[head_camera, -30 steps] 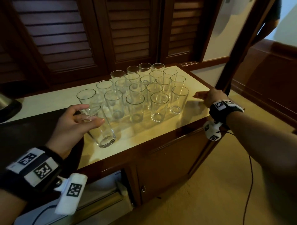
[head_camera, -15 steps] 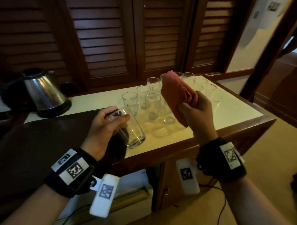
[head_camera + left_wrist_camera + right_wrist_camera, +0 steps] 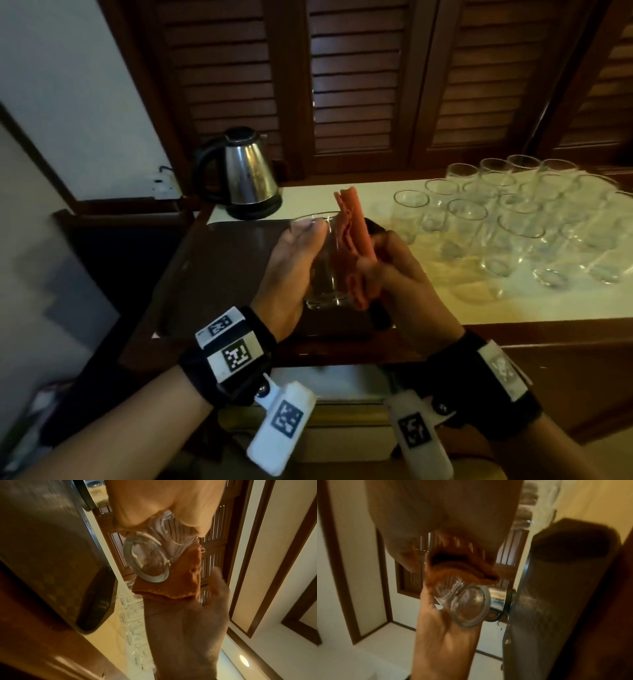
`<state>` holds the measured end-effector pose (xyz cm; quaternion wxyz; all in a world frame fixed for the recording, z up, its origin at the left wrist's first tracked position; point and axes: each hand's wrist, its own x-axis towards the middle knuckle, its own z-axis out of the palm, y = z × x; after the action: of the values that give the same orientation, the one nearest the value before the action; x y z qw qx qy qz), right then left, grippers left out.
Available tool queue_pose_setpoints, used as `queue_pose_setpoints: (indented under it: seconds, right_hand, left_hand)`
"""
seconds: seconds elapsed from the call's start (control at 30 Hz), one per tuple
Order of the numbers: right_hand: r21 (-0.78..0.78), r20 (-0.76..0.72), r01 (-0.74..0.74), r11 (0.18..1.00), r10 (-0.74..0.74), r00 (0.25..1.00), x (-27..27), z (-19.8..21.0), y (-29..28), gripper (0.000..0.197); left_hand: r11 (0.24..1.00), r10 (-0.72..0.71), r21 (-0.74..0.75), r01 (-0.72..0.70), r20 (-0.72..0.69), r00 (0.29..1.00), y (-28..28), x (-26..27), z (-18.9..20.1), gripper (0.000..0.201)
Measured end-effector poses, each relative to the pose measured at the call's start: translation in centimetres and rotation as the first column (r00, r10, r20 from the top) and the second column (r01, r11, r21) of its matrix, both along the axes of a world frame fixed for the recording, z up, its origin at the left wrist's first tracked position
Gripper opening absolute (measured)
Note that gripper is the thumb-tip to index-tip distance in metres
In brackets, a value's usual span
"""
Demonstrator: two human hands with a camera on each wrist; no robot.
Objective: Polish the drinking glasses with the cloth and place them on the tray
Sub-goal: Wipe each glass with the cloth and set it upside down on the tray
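You're mid-polish, frame centre: left hand [image 3: 289, 270] gripping the drinking glass [image 3: 325, 260], right hand [image 3: 394, 270] pinching the orange cloth [image 3: 349, 246] against it. Next, wipe inside, then the dark tray [image 3: 219, 274] behind.

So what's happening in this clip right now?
A person is polishing a drinking glass. The left hand grips the glass around its side, held above the dark tray, which has no glass standing on it yet. The right hand presses a folded orange cloth against the glass's outer wall. A cluster of glasses waits on the pale countertop to the right, and an electric kettle stands behind the tray.
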<state>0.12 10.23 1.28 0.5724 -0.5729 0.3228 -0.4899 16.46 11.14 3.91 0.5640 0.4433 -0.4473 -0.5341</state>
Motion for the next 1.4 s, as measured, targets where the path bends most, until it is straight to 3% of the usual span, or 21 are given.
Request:
queue_pose_setpoints:
  seconds: [0.07,0.1,0.17,0.27,0.47,0.6,0.77,0.87,0.9,1.1,1.17,1.23,1.33,1.4]
  right_hand:
    - [0.069,0.066,-0.045,0.997,0.041,0.997,1.2,0.1,-0.4,0.045]
    - [0.073,0.067,-0.023,0.997,0.018,0.998,2.0,0.3,-0.5,0.045]
    - [0.048,0.065,0.012,0.999,-0.015,0.998,3.4,0.4,-0.8,0.037]
    - [0.011,0.11,-0.033,0.999,0.032,0.993,4.7,0.3,-1.1,0.055]
    - [0.061,0.158,-0.092,0.994,0.082,0.984,5.0,0.0,-1.5,0.055]
    - [0.047,0.092,-0.05,0.998,0.046,0.995,4.5,-0.3,-1.7,0.063]
    - [-0.132,0.025,0.003,0.991,0.0,1.0,4.5,-0.6,-1.6,0.067]
    - [-0.151,0.089,0.026,0.988,-0.012,0.996,4.3,-0.3,-1.2,0.061]
    - [-0.137,0.11,0.026,0.99,-0.011,0.994,4.1,-0.3,-1.1,0.058]
    - [0.132,0.239,-0.077,0.988,0.044,0.97,3.2,0.1,-0.9,0.045]
    - [0.159,0.26,-0.084,0.984,0.041,0.965,3.0,0.3,-1.1,0.044]
    - [0.105,0.199,-0.025,0.994,0.003,0.98,2.8,0.4,-1.3,0.047]
    - [-0.023,0.098,0.025,0.999,-0.023,0.995,3.1,0.7,-1.1,0.061]
    - [-0.098,0.086,0.031,0.995,-0.023,0.996,3.5,1.0,-1.0,0.063]
  left_hand:
    - [0.999,0.038,0.01,-0.038,-0.033,0.999,0.0,0.5,0.4,0.052]
    - [0.999,0.052,0.002,-0.052,-0.032,0.998,-0.1,0.6,0.5,0.053]
    - [0.999,0.032,-0.032,-0.031,0.02,0.999,-0.3,0.5,0.6,0.037]
    - [0.998,0.004,-0.064,0.002,0.099,0.995,-0.7,0.5,0.5,0.021]
    - [1.0,0.019,0.009,-0.021,0.117,0.993,-1.1,1.2,-0.1,0.064]
    - [0.995,0.044,0.083,-0.062,0.206,0.978,-1.3,0.9,-0.5,0.091]
    - [0.983,0.172,0.025,-0.182,0.211,0.962,-1.1,-0.9,-0.8,0.073]
    - [0.983,0.177,0.01,-0.183,0.21,0.961,-1.2,-1.4,-0.8,0.095]
    - [0.983,0.177,0.017,-0.184,0.2,0.964,-1.2,-1.5,-0.7,0.098]
    - [0.995,0.015,0.098,-0.012,-0.026,1.0,-1.5,-1.0,-0.8,0.066]
    - [0.992,-0.025,0.126,0.024,0.009,1.0,-1.4,-0.8,-0.5,0.073]
    - [0.992,0.031,0.118,-0.04,0.074,0.997,-1.6,-0.7,-0.5,0.081]
    - [0.992,0.089,0.079,-0.099,0.128,0.988,-1.3,-1.0,-0.7,0.071]
    - [0.994,0.095,0.028,-0.102,0.204,0.974,-1.0,-1.5,-0.7,0.092]
